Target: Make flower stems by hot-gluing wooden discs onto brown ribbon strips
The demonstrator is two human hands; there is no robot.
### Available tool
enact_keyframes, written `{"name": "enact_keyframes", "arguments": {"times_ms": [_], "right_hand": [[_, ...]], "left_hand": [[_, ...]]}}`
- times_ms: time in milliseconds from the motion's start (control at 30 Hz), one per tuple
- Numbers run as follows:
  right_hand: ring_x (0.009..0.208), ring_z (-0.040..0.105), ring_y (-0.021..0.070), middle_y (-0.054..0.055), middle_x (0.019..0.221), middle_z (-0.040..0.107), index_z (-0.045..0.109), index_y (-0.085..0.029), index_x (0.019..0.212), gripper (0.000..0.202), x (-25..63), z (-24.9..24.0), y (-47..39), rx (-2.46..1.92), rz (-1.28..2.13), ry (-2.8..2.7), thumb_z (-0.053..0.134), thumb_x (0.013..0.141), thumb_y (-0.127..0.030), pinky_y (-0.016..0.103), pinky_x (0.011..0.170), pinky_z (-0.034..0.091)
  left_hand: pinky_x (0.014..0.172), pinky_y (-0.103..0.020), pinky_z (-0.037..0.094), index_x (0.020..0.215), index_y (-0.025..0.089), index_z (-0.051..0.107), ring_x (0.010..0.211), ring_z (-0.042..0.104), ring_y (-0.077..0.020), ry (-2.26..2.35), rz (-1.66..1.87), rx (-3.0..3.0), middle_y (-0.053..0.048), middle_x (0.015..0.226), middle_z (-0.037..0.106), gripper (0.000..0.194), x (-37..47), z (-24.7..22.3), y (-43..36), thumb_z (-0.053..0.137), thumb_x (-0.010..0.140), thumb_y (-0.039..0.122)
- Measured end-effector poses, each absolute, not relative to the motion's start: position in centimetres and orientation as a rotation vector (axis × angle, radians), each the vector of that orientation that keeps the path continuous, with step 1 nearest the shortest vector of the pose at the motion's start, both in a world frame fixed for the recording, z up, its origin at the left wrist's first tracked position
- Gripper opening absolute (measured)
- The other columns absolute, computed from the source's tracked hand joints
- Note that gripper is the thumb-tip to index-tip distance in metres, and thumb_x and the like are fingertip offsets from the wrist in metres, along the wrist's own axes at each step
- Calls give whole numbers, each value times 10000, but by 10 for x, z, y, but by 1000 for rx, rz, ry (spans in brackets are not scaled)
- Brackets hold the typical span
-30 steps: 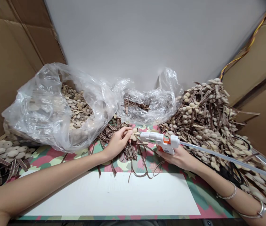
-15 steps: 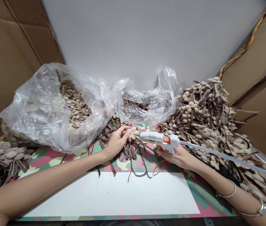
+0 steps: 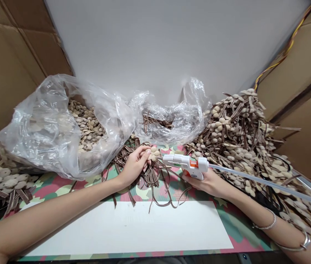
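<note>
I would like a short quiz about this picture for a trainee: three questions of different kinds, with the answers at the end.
1. Which hand holds the glue gun?
2. True or false: the white sheet lies behind the left plastic bag, against the wall.
3. Fill in: the left hand holds a beige piece shaped like a ____.

Key:
1. The right hand.
2. False; the white sheet lies nearer the person than the left plastic bag.
3. Flower.
</note>
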State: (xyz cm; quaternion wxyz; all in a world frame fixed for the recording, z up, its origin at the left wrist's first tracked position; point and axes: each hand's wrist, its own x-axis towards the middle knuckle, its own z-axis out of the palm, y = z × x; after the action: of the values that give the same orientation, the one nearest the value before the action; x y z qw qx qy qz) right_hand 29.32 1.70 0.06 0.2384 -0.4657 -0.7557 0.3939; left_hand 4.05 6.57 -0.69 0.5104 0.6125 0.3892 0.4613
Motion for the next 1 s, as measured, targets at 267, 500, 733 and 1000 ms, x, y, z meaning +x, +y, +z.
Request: {"name": "enact_keyframes", "arguments": {"times_ms": [267, 500, 733, 1000], "right_hand": [[550, 414, 118, -8, 653, 446, 488, -193, 829, 218, 296, -3, 16, -1263, 1110, -2024, 487, 841, -411, 239, 486, 354], [586, 437, 123, 9, 726, 489, 505, -189, 894, 251, 292, -1, 16, -1252, 1091, -2039, 484, 839, -433, 240, 514, 366], [584, 440, 133, -2, 678, 479, 507, -198, 933, 237, 291, -1, 18, -1234, 1072, -2068, 470, 851, -417, 242, 517, 356], [552, 412, 117, -22, 643, 442, 481, -192, 856, 216, 294, -7, 19, -1254, 1052, -2064, 465, 858, -407, 244, 522, 340]], "left_hand": [[419, -168, 314, 969, 173, 540, 437, 410, -61, 960, 1109, 1470, 37, 596, 492, 231, 40, -9, 68, 492, 843, 360], [466, -187, 332, 979, 173, 576, 552, 472, -108, 1023, 1060, 1592, 8, 663, 546, 259, 41, -6, 63, 491, 834, 371], [497, -193, 358, 978, 168, 586, 596, 506, -119, 1010, 1050, 1605, -12, 715, 594, 275, 42, -6, 63, 490, 832, 381], [448, -180, 323, 976, 163, 576, 505, 432, -91, 1025, 1057, 1573, 24, 605, 491, 262, 41, -6, 63, 503, 829, 368]]}}
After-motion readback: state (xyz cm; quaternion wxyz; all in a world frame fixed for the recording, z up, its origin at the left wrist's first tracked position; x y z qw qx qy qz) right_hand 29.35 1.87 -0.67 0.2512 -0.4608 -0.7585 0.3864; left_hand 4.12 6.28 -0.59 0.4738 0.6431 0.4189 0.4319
